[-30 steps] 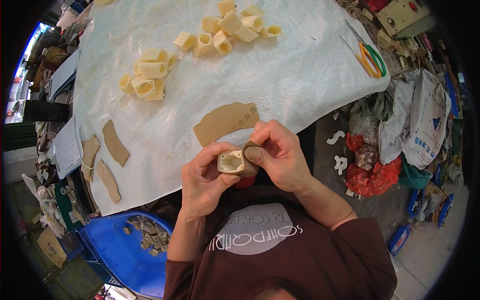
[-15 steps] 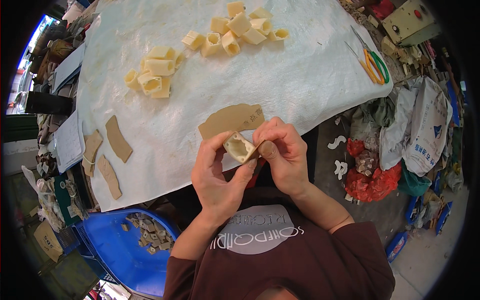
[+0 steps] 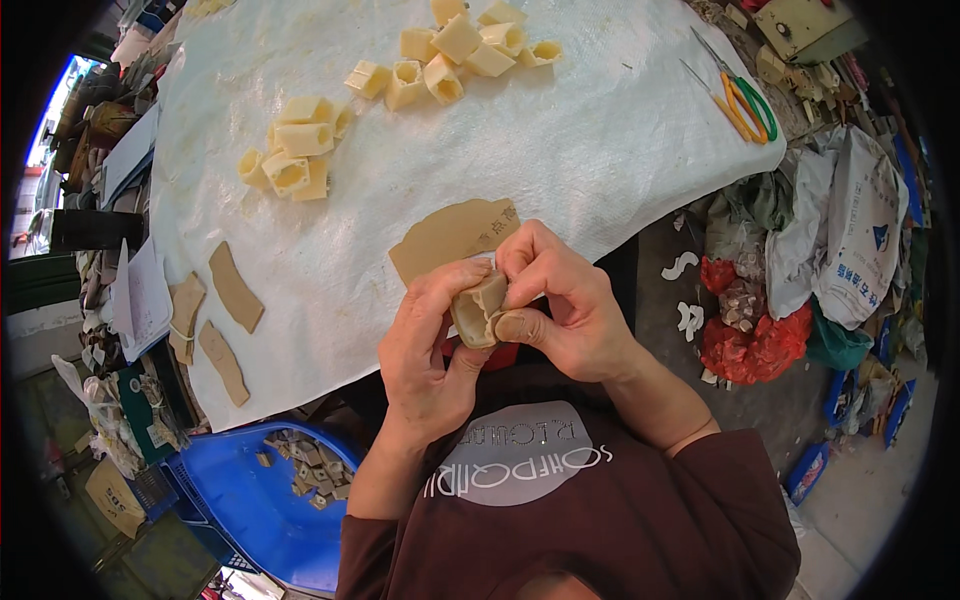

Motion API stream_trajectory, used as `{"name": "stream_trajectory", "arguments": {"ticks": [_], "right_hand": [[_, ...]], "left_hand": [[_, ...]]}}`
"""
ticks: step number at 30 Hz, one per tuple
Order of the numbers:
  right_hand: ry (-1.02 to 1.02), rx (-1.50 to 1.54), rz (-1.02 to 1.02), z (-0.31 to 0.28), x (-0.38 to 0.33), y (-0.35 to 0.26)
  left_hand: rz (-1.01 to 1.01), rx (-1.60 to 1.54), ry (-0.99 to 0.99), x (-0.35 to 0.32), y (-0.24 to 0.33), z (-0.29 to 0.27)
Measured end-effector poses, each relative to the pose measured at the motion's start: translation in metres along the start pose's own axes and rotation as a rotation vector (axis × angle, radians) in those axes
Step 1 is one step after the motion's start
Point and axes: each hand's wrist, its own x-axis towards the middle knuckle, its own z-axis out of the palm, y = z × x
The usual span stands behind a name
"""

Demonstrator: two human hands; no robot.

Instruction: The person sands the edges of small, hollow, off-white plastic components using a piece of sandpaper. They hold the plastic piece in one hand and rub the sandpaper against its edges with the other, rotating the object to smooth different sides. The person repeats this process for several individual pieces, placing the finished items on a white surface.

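Note:
Between my two hands, just off the near edge of the covered table, is a small hollow beige block [image 3: 468,322] with its opening facing up. My left hand [image 3: 418,350] is closed around its left side, the thumb underneath and the fingers along the top. My right hand [image 3: 572,312] pinches the block's right rim between thumb and fingers, which hide part of that side. Just beyond my hands a curved piece of brown cardboard [image 3: 440,238] lies flat. Farther off, similar hollow pale-yellow blocks lie in a left pile [image 3: 304,138] and a right pile [image 3: 457,38].
White sheeting [image 3: 600,130] covers the table. Curved cardboard strips [image 3: 236,288] lie at its left. Scissors [image 3: 745,105] with orange and green handles rest at the far right. A blue basin [image 3: 235,515] with small beige pieces stands lower left; plastic bags [image 3: 845,235] lie right.
The hollow block has been turned between my hands, its opening tipped differently. My right fingers have shifted onto its rim. The whole view has also moved slightly.

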Motion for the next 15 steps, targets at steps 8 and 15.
{"name": "stream_trajectory", "arguments": {"ticks": [8,15], "right_hand": [[-0.106,0.146,0.135,-0.012,0.001,0.007],[0.065,0.323,0.233,0.001,-0.009,-0.005]], "left_hand": [[0.154,-0.054,0.013,0.002,-0.008,0.004],[0.228,-0.165,0.064,0.004,-0.013,0.008]]}}
